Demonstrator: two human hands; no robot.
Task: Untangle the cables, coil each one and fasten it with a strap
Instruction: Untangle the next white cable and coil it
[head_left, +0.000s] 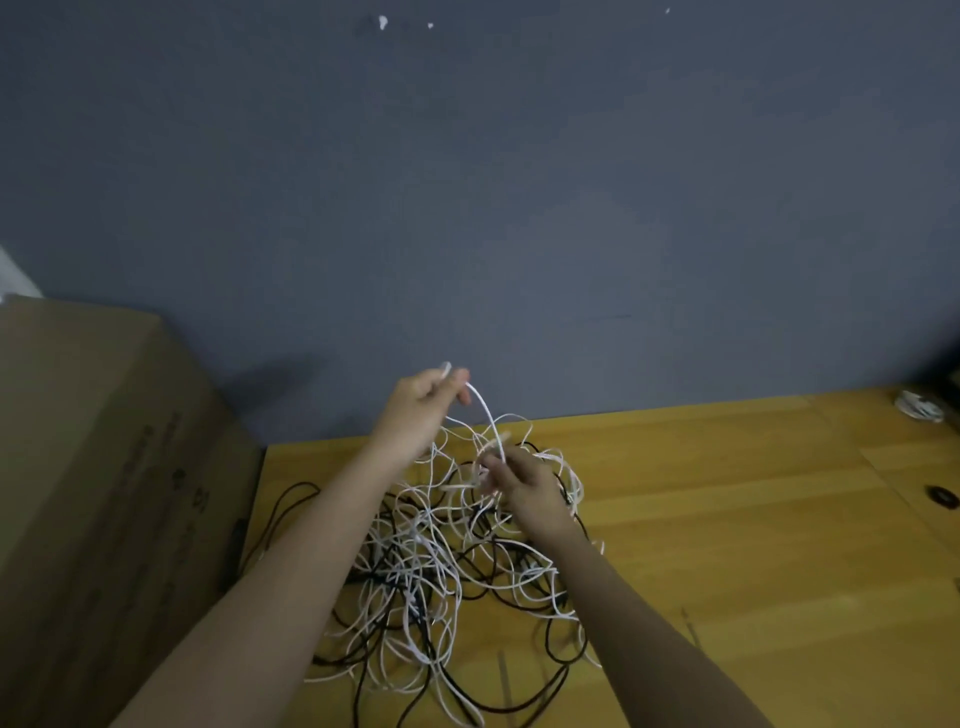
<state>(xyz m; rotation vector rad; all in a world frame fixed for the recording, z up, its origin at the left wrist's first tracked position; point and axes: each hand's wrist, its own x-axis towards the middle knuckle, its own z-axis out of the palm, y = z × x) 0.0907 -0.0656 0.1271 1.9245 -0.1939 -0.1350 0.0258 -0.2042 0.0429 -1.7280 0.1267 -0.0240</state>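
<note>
Pinching a white cable (488, 415), left hand (421, 410) at 12 o'clock lifts it so right hand (524, 488), also gripping it, frees it from the tangle (447, 571).

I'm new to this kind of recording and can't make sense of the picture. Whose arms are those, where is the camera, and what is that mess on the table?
There is no machine here. A person wears a camera on the head, looking forward and down, so the two bare arms coming in from the bottom are their own.

On the wooden table lies a tangled heap of cables, thin white ones and black ones knotted together. A cardboard box stands at the left, against a grey-blue wall.

The left hand is raised and pinches one end of a white cable. The right hand, lower over the heap, grips that cable further along. At the far right edge lies a small white bundle, too blurred to tell what it is.
</note>
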